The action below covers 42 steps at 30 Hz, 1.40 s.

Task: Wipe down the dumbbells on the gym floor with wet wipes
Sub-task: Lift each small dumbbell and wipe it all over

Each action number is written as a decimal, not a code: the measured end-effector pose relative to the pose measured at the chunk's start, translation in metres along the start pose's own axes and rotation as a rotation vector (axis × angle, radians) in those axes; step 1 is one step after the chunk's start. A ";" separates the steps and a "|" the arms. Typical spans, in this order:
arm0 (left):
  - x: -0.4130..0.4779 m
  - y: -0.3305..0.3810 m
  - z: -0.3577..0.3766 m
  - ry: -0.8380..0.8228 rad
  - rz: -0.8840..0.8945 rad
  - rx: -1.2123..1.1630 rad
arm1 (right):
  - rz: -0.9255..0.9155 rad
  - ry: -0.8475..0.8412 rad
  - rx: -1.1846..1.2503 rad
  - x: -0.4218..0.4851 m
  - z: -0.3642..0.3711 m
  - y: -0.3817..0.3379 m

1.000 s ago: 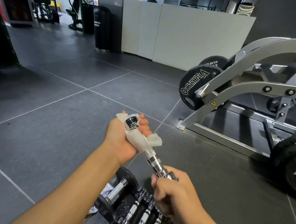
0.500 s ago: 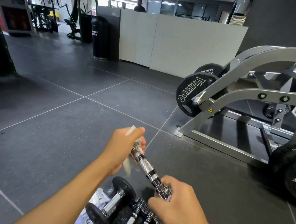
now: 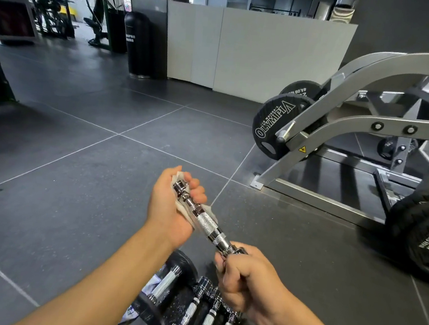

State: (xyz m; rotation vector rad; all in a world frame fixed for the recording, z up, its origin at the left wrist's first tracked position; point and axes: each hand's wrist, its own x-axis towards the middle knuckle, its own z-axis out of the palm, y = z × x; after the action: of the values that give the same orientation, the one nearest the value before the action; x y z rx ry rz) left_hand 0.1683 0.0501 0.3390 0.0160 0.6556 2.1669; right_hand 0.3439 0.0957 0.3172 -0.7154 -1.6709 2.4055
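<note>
A chrome dumbbell handle [image 3: 206,221] without plates is held slanted in the air between both hands. My left hand [image 3: 169,210] cups its far end with a white wet wipe [image 3: 181,207] lying between palm and metal, fingers curled over the end. My right hand [image 3: 246,280] grips the near end in a fist. On the dark floor under my arms lie several more chrome dumbbell handles [image 3: 209,316] and one dumbbell with black plates [image 3: 167,283]. A white wipe packet [image 3: 153,282] shows partly beside them.
A grey plate-loaded machine [image 3: 343,122] with black Olympia plates [image 3: 272,126] stands at the right. A stack of black plates [image 3: 424,235] sits at the right edge. A white partition [image 3: 258,54] and black bin [image 3: 137,45] stand beyond the dark tiled floor [image 3: 63,174]. A person stands behind the partition.
My left hand slid the wipe down the shaft and has come back up to the far end, turning palm-up so the chrome end shows. My right hand kept its grip.
</note>
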 end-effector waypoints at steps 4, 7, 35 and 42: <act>-0.012 -0.014 0.004 -0.090 -0.120 -0.131 | 0.044 -0.178 0.244 0.005 0.001 0.006; -0.019 -0.031 0.009 -0.108 -0.160 0.012 | -0.046 -0.079 0.126 0.006 0.006 0.004; -0.006 -0.041 -0.008 -0.231 -0.199 0.328 | -0.389 0.454 -0.689 0.017 -0.019 0.007; -0.015 -0.052 -0.006 -0.222 -0.122 0.443 | -0.300 0.181 -0.344 0.012 -0.019 0.004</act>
State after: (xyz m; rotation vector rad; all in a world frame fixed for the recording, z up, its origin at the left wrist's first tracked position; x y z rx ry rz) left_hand 0.2144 0.0625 0.3130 0.4335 0.9647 1.8329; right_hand 0.3423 0.1149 0.3041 -0.6460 -1.9732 1.8210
